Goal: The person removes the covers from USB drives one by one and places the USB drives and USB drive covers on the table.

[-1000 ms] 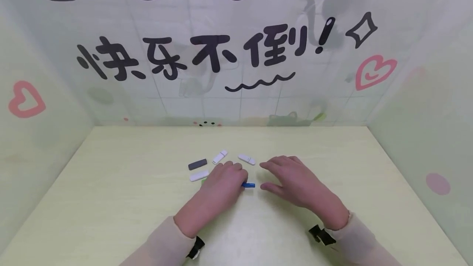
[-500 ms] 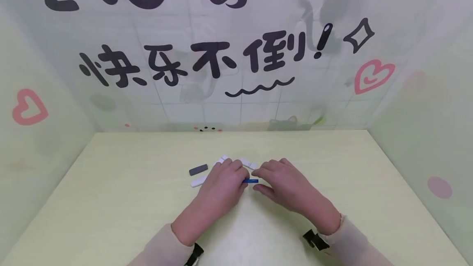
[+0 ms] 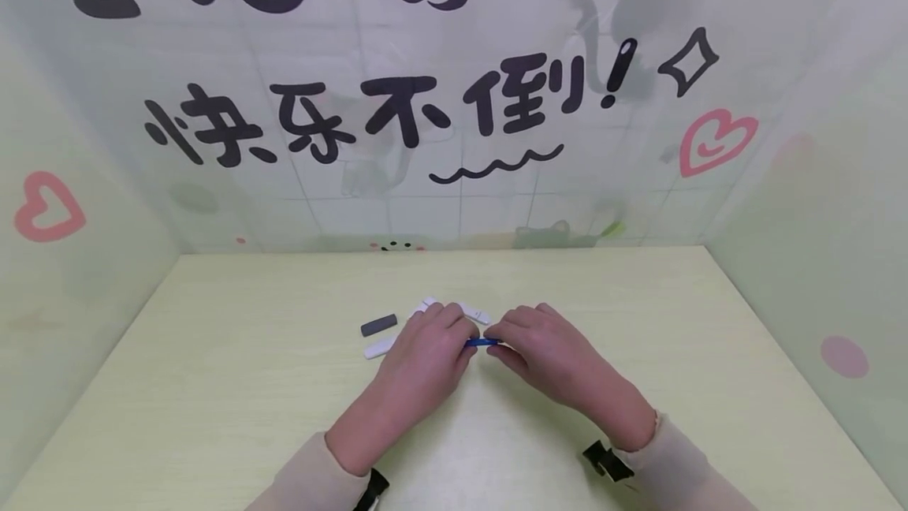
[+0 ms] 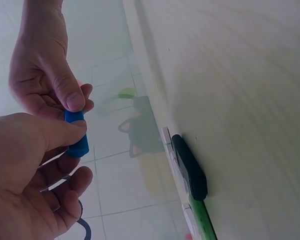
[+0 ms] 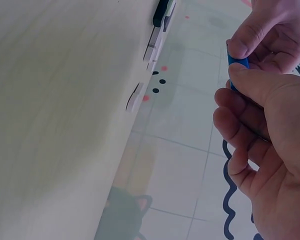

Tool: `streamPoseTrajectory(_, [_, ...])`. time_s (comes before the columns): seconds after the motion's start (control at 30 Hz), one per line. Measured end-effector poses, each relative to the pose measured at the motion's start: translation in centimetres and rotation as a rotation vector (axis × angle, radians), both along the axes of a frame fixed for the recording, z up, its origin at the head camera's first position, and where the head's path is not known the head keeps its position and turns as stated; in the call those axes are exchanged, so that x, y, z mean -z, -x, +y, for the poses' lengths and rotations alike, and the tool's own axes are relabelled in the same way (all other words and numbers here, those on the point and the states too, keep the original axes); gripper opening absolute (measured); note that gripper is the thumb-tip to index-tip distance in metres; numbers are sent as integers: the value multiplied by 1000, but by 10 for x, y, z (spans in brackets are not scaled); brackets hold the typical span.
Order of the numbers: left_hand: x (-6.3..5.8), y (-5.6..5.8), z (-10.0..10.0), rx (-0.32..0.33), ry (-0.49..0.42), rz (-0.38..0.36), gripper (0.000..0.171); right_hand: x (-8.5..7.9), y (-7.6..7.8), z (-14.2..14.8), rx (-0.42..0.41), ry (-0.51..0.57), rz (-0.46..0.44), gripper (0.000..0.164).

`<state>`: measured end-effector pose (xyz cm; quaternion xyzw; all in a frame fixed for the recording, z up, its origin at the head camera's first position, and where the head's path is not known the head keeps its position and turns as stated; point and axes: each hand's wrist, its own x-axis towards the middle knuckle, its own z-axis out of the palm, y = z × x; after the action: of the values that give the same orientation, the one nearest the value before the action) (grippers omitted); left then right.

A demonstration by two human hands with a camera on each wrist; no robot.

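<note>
Both hands meet above the table around a small blue stick (image 3: 482, 342) that looks like a USB flash drive. The left hand (image 3: 429, 353) pinches one end between thumb and fingers; its thumb presses on top of the blue stick (image 4: 79, 150) in the left wrist view. At the other end the right hand (image 3: 549, 353) pinches it as well, thumb on its side, with the lower fingers loosely curled. Thumbs and fingers cover most of the blue stick (image 5: 238, 61) in the right wrist view.
Behind and left of the left hand lie a dark grey stick (image 3: 379, 326) and a white stick (image 3: 379, 348). Two more white sticks (image 3: 474, 312) are partly hidden by that hand. A green stick (image 4: 204, 220) shows in the left wrist view. Printed walls enclose the table (image 3: 213, 385).
The right hand has come in leftward from apart and now pinches the blue stick's free end. The left hand has kept its grip and shifted slightly, covering more of the white sticks.
</note>
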<state>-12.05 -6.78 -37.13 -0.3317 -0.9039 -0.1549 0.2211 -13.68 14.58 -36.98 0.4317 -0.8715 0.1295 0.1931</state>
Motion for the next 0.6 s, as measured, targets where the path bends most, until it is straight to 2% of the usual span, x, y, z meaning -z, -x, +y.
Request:
streamPoseTrajectory(0.27, [1, 0, 1, 41, -19, -42, 8, 3, 2, -3, -19, 23, 4, 18])
streamPoseTrajectory(0.6, [3, 0, 1, 41, -2, -46, 6, 7, 3, -6, -48, 74, 10, 14])
